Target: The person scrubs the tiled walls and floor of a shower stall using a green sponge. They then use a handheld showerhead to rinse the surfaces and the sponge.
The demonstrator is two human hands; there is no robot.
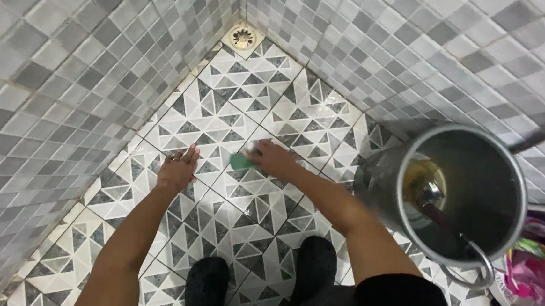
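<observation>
Scrubbing the tiled floor
Right hand (272, 158) grips a green sponge (241, 162) mid-floor; left hand (178, 169) lies flat, open, empty. Progress can't be told; pail (372, 185) waits right.

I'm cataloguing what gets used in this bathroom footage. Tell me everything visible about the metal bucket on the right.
The metal bucket is a cylindrical pail of dull grey, shiny steel-looking metal with a rolled rim. It stands upright on the patterned tile floor near the right wall, seen from above. A curved wire handle hangs down at its front. Inside lies something brassy with a dark handle, too dim to identify. Neither hand touches it; the right forearm passes beside it.
</observation>
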